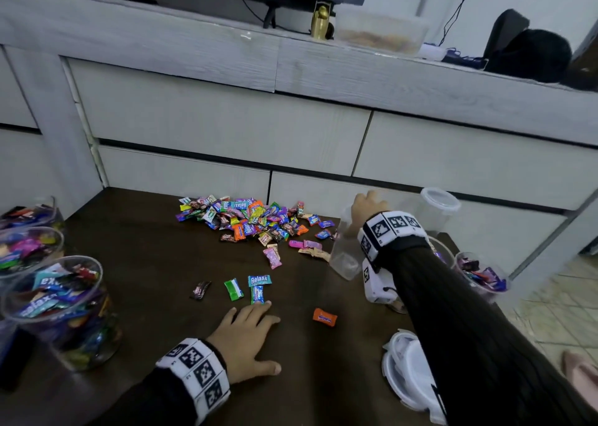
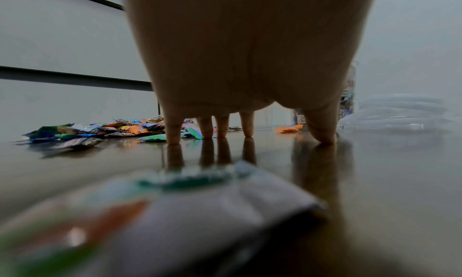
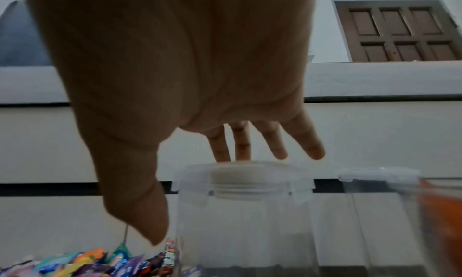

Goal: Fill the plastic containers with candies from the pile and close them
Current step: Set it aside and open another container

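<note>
The right hand's grip was spread open above an empty, upright plastic container, fingertips at its lidded top, holding nothing. The container stood just right of the candy pile, at the far right of the worktop. The left hand lay open, fingertips on the worktop, nearer the stray candies than the container, which the right hand seemed better placed to lift.

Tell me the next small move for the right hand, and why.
Probably close the right hand on the empty jar and draw it toward the candy pile. Its straight fingers hover over the rim without gripping; the left hand lies flat on the table.
</note>
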A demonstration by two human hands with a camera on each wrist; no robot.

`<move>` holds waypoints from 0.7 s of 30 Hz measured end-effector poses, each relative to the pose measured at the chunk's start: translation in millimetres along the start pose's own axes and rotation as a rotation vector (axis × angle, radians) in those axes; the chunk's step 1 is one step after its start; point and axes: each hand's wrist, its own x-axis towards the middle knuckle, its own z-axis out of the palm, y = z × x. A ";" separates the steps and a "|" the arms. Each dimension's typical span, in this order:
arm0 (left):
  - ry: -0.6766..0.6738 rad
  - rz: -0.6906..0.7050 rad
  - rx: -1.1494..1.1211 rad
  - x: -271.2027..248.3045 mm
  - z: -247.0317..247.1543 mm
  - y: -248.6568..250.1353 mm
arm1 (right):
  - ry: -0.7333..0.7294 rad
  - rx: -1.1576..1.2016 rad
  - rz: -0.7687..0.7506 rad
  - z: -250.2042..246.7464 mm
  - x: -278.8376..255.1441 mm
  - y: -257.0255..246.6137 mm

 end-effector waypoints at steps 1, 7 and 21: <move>0.006 -0.003 -0.002 -0.1 -0.1 0.4 | 0.008 0.004 0.006 0.3 -9.3 1.4; 0.004 -0.016 -0.006 -1.5 1.5 0.6 | -0.114 0.010 -0.096 -10.3 -62.1 17.7; 0.241 0.178 -0.463 -3.6 -40.8 15.2 | -0.076 0.078 -0.391 -34.8 -128.1 33.7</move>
